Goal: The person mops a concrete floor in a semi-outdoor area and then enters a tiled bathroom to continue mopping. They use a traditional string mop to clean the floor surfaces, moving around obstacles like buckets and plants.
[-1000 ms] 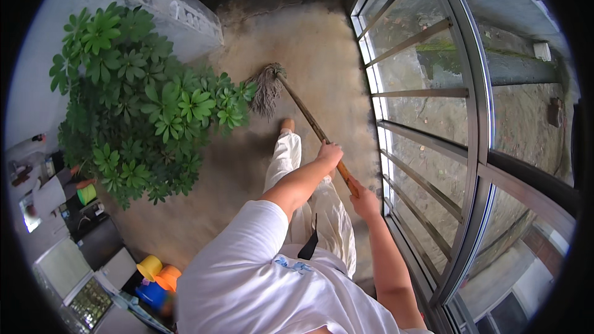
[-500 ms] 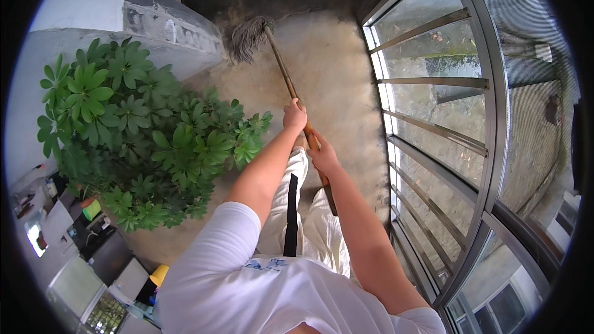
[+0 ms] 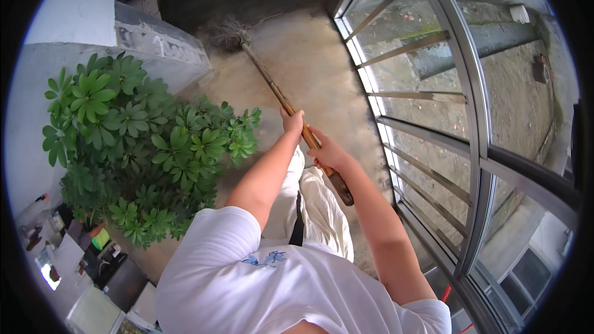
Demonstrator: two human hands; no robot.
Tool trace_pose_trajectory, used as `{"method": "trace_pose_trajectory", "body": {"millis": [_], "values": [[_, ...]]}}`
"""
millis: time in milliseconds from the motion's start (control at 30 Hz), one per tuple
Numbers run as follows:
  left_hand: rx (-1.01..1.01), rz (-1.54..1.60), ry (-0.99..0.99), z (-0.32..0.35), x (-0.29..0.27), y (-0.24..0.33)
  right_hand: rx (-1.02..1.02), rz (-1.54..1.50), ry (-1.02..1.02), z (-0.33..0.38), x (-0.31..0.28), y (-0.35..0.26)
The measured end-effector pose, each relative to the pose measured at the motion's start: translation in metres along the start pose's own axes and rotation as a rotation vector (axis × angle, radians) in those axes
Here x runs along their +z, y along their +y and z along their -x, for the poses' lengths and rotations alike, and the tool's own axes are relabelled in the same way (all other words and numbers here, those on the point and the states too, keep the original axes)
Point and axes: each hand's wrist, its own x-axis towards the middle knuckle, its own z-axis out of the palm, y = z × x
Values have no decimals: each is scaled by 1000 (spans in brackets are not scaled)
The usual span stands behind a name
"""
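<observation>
Slanting through both hands, the mop

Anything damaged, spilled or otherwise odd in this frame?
Mainly the grey wall band at upper left: pale, blotchy marks make it look worn. The floor also darkens beyond the mop head; wetness, stain or shadow, I can't tell.

The mop head is blurred, its strands indistinct. The left hand and right hand hide stretches of its handle; the lower edge cuts off the white shirt.
</observation>
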Motion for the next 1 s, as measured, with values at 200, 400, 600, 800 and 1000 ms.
{"method": "trace_pose_trajectory", "body": {"millis": [200,400,600,800,1000], "values": [[-266,-12,-139,114,16,-88,-15,-95,47,107,-16,104],[-273,-381,-306,221,41,-176,56,-149,232,213,-24,198],[-481,-710,-637,269,60,-228,84,-160,409,270,-22,259],[-485,-755,-661,244,69,-215,151,-264,407,242,-25,252],[-468,-759,-701,193,94,-153,67,-153,430,178,-48,214]]}}
